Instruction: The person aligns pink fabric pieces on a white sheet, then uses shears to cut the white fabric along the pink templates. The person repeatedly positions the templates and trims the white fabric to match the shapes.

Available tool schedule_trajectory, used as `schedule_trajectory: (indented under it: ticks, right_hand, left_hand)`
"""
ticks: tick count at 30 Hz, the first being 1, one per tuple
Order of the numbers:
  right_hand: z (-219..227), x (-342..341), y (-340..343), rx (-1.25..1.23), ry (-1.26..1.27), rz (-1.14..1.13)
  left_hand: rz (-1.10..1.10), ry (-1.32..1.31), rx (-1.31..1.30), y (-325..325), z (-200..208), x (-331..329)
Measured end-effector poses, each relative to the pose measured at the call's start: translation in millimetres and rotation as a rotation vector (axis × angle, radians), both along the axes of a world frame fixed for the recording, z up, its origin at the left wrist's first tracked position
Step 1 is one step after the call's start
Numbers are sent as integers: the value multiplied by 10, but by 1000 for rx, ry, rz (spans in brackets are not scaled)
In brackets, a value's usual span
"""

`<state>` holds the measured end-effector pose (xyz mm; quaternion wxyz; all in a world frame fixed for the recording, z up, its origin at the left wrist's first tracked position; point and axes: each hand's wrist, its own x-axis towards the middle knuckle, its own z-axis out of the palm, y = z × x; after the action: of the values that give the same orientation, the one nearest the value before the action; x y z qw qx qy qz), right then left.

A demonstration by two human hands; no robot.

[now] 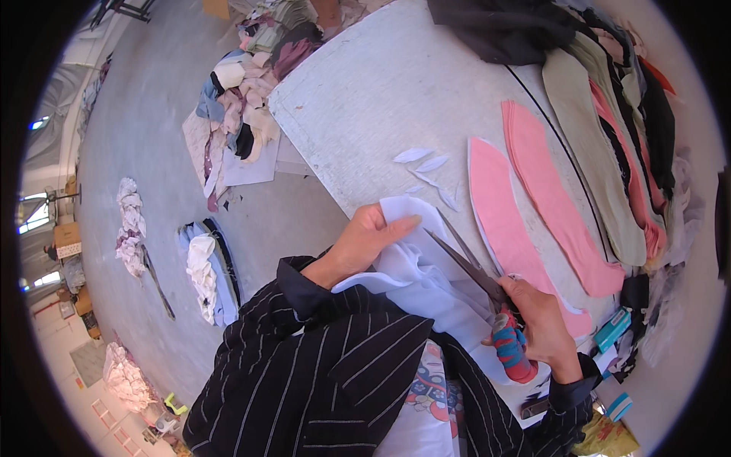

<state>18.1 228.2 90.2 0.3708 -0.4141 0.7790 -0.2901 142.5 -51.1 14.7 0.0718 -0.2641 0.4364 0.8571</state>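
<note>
My left hand is closed on the upper end of a piece of white cloth, its thumb lying on top. In my right hand is a large pair of scissors, its handle wrapped in red and blue strips. The blades are spread and point up and left, beside the cloth's edge. Folds of the white cloth hang below the blades, partly over my lap. Several small white cloth offcuts lie on the table beyond the blade tips. Right of them are two long curved pink cloth pieces.
The pale table has a corner at left. Stacked green, pink and black cloth lines its right side, with black cloth at the far end. A turquoise packet lies at right. Fabric heaps and a cloth bundle are on the floor.
</note>
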Motion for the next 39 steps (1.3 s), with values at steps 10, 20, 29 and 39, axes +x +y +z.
schedule_trajectory:
  ticks: [10,20,29,39]
  right_hand:
    - [-27,-75,-169,-47,28,103]
    - [-61,-89,-232,-103,-9,88]
    - [-149,-68,-194,-136,58,120]
    - [-191,-47,-126,-152,98,134]
  left_hand:
    - [-123,161,-63,-65,17,-2]
    - [-193,243,2,-100,25,-46]
    - [-204,224,-4,-89,6,-48]
    - [-210,254,44,-79,9,-54]
